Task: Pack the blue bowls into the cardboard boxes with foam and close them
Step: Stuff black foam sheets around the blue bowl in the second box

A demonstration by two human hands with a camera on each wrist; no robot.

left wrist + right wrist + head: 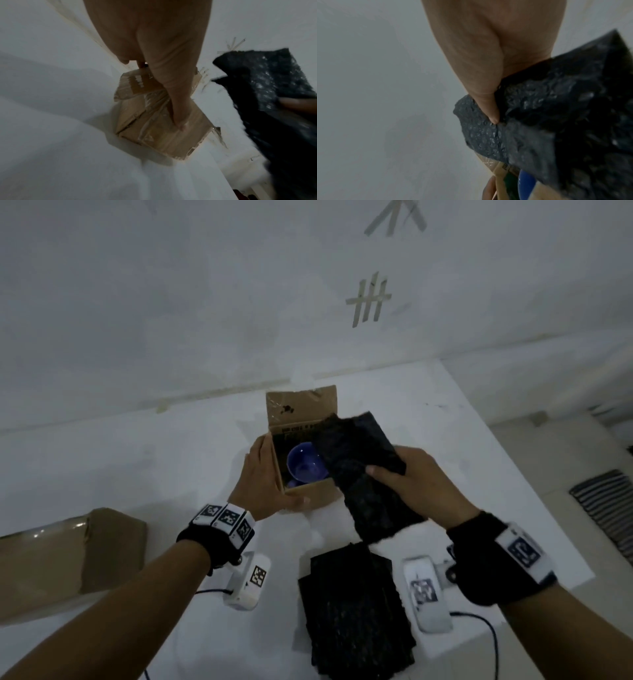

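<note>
An open cardboard box (pixel 308 494) stands mid-table with its back flap up. A blue bowl (pixel 305 463) lies inside it, and a sliver of that bowl (pixel 525 182) shows in the right wrist view. My left hand (pixel 274 474) grips the box's left wall, with the thumb (pixel 178 121) pressed on the taped front face (pixel 154 128). My right hand (pixel 387 470) pinches a black foam sheet (pixel 363 474) with the thumb (pixel 493 115) on top. The foam (pixel 556 121) hangs tilted over the right half of the opening and hides that side of the box.
A pile of black foam sheets (pixel 356 611) lies on the white table (pixel 137 457) near me. A closed, taped cardboard box (pixel 68 556) sits at the left. The table's right edge drops to a floor with a striped mat (pixel 606 508). A wall stands behind.
</note>
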